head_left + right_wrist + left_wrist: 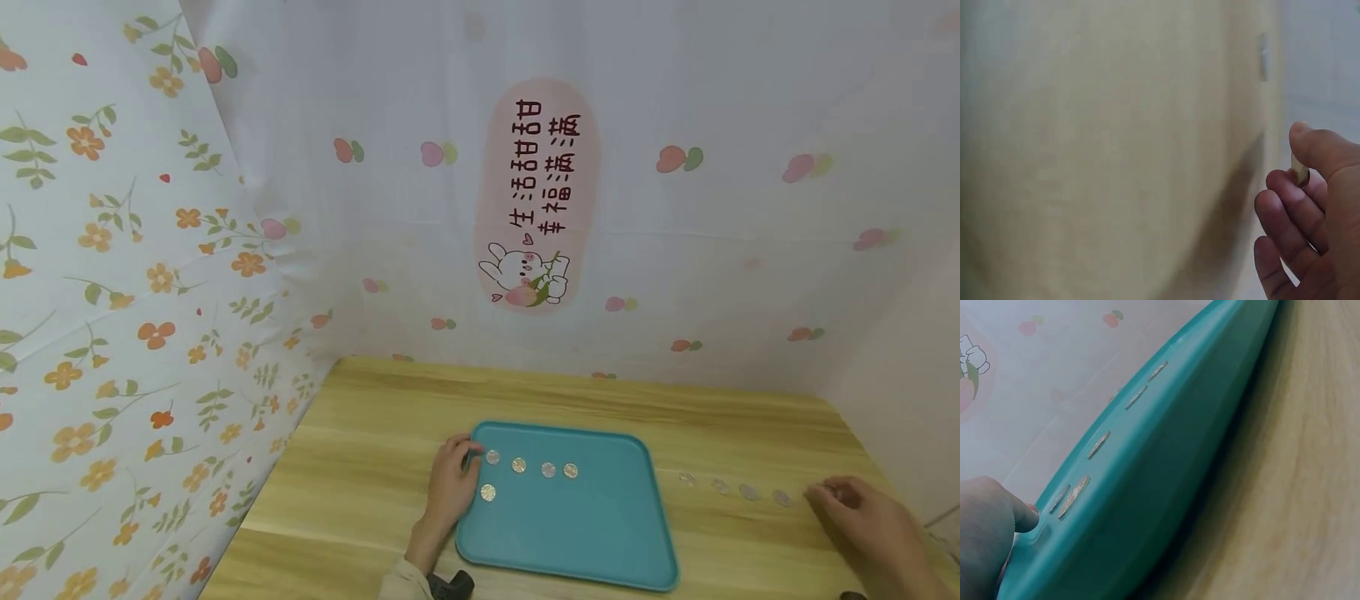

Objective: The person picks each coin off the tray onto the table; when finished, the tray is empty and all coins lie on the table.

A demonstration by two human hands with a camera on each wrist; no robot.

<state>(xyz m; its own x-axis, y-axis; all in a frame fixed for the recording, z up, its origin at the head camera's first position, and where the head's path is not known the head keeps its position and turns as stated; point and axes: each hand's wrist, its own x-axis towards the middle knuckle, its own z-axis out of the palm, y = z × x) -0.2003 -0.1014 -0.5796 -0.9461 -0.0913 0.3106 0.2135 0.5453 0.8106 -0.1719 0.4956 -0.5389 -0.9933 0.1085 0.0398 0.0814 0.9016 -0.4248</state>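
A coin (1299,170) is pinched between the thumb and fingers of my right hand (870,517), close over the table's right side. Left of that hand, several coins (747,492) lie in a row on the wood. My left hand (453,479) grips the left edge of a teal tray (577,533), fingers bent over the rim near the far corner. Inside the tray, several silver and gold coins (519,465) form a row along the far side. One gold coin (488,492) lies nearer, below the row's left end. In the left wrist view, a fingertip (1027,517) shows at the rim.
The wooden table (360,467) runs back to a white curtain (390,192) with a printed rabbit and lettering. A flowered cloth (135,333) hangs along the left side. Raised walls border the tray.
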